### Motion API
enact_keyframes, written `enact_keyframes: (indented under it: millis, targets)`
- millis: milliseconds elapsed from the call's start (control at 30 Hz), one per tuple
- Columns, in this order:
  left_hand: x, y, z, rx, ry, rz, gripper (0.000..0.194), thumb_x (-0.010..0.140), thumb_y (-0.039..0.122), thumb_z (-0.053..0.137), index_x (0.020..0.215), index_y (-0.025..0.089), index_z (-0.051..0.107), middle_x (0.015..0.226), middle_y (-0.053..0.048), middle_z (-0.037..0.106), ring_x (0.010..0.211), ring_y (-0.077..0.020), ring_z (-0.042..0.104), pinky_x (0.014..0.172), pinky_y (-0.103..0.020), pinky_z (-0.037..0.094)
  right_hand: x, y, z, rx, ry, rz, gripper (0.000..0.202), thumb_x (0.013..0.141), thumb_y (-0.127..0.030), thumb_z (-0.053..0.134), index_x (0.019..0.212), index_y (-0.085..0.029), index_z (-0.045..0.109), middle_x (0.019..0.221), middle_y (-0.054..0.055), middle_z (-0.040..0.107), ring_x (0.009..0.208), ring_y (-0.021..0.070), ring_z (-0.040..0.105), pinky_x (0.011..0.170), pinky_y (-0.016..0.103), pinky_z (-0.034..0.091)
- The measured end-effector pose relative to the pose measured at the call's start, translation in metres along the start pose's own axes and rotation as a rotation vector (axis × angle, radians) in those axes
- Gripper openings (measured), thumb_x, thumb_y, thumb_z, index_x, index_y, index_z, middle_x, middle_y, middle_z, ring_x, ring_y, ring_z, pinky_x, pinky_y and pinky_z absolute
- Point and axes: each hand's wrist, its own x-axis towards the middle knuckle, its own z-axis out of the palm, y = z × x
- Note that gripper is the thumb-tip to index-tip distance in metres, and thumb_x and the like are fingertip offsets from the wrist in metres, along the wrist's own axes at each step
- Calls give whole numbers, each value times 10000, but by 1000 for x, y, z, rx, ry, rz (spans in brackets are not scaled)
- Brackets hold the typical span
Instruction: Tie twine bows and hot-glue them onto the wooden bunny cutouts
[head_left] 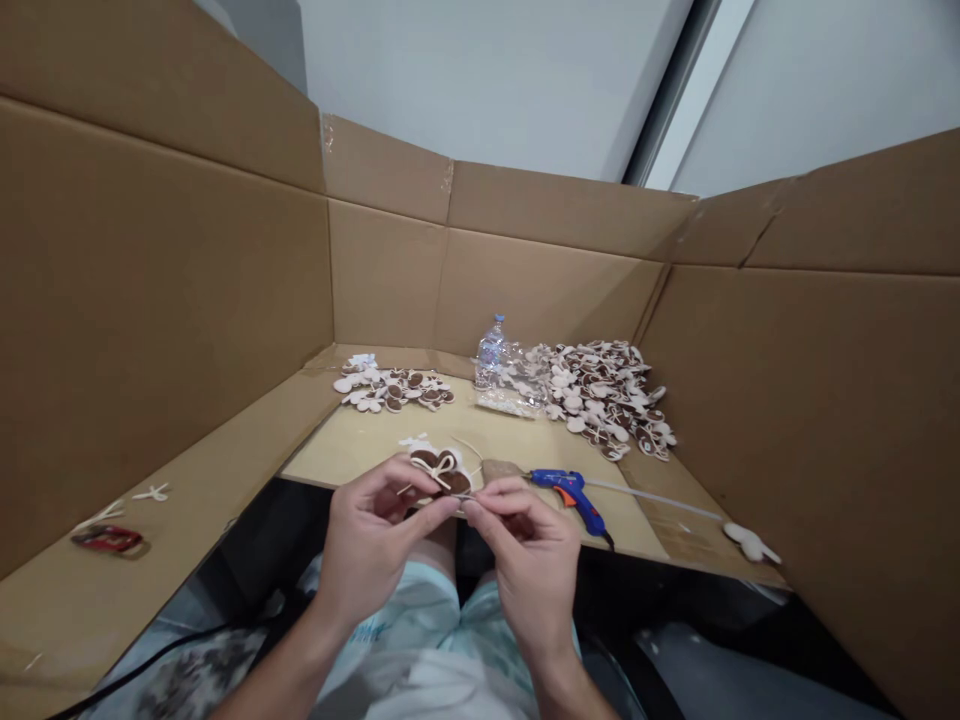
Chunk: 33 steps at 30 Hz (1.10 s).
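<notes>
Close in front of me, a brown-and-white felt piece point(454, 482) with rounded ear-like lobes is held up above the table's near edge. A cream cord bow point(435, 466) lies across it. My left hand point(379, 528) grips the piece from the left, thumb and fingers closed on its lower edge. From the right, my right hand point(525, 535) pinches that same lower edge, its fingertips almost meeting the left thumb. A thin pale strand point(471, 447) curves behind the piece. To the right of my right hand lies a blue glue gun point(568, 490) with an orange trigger.
A large heap of similar felt pieces point(607, 395) is at the back right, a smaller pile point(394, 388) at the back left. Between them stands a plastic bottle point(491, 350) by a clear bag point(514, 385). Cardboard walls point(555, 270) surround the table. A red tool point(107, 539) lies left.
</notes>
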Motion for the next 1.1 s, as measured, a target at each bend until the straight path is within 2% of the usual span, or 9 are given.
enact_keyframes:
  millis: [367,633,833,933,1033,1100]
  targets:
    - [-2,3,0,-4,-28,-20,208,655,149,792,649,215,595,676,14,615,656,-142,620,607,-223,527,-5,-4,2,-23,2,-8,79,705,-170,778,683,-208,713,720,12,661,675,133,631,585,224,520]
    - [-5,2,-1,-85,-96,5,237,694,87,744,665,189,531,674,28,582,644,-105,564,587,-183,468,-7,-8,2,65,-17,56,128,709,-154,782,688,-194,663,709,-22,621,669,91,592,596,174,479]
    - [-4,-3,-3,-175,-175,-96,231,728,125,743,681,190,526,651,49,528,597,-77,487,551,-161,413,-5,-3,0,338,-131,269,178,716,-166,790,764,-203,623,765,-44,594,721,67,562,679,161,467]
    - [0,-8,-4,-208,-191,-135,213,735,142,744,707,190,539,700,46,525,647,-75,485,593,-156,413,1,3,-6,432,-197,353,269,661,-132,824,811,-207,613,778,-51,603,716,64,579,682,161,475]
    - [5,-12,-3,-247,-200,-191,213,725,161,752,711,184,540,712,46,509,668,-77,478,621,-161,415,7,6,-17,406,-262,346,389,613,-88,844,887,-225,603,800,-46,630,737,92,636,699,193,505]
    - [7,-13,-2,-273,-210,-237,257,689,168,778,699,180,522,701,47,512,662,-80,479,614,-167,412,9,5,-26,323,-281,306,381,658,-111,823,940,-236,600,833,-32,638,778,117,665,728,220,523]
